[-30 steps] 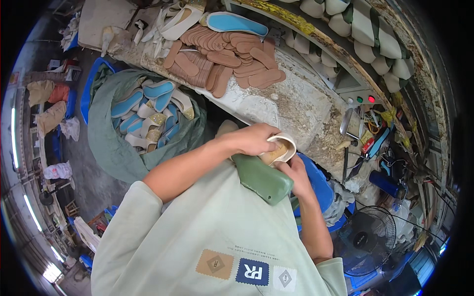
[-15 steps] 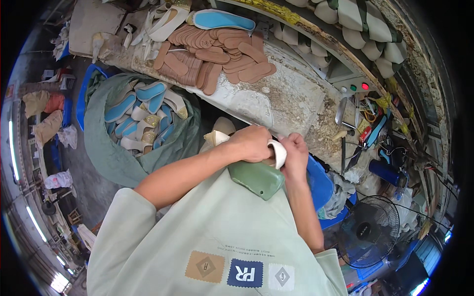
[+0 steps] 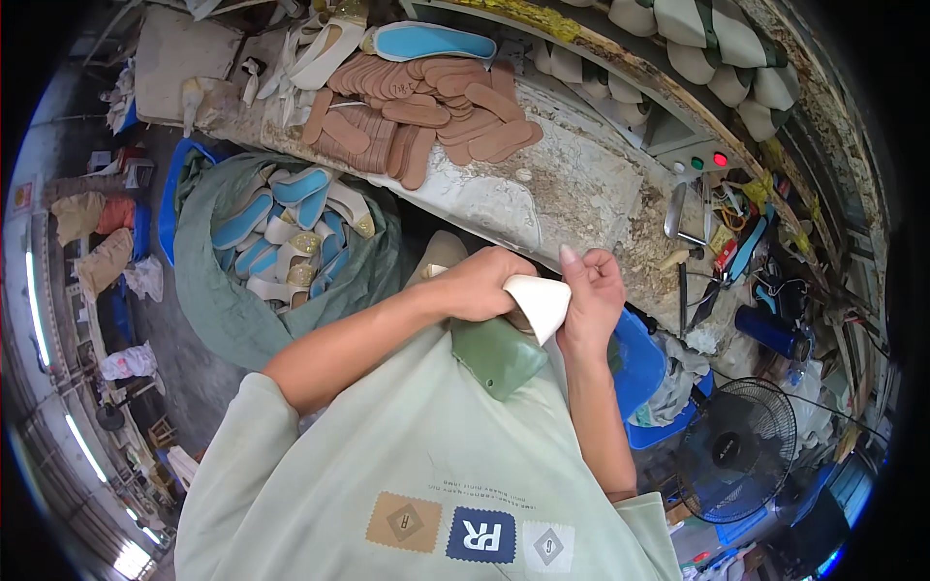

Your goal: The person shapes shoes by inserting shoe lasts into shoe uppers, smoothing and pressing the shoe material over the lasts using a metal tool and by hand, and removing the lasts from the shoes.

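In front of my chest, my left hand is closed around a cream shoe upper, whose pale curved end stands out between my hands. Below it and against my shirt sits a green plastic shoe last with a small hole; how far the upper covers it is hidden. My right hand is beside the upper's right side, thumb upright and fingers curled in. Whatever those fingers hold, if anything, cannot be made out. Part of a beige piece shows beyond my left wrist.
A worn workbench carries stacked brown insoles and a blue-lined shoe. Left stands a green sack of shoes. Tools lie at right, near a blue bin and a black fan.
My right hand has drawn slightly right and up, its thumb now raised. More of the cream upper's pale end shows, and the green last has shifted a little.
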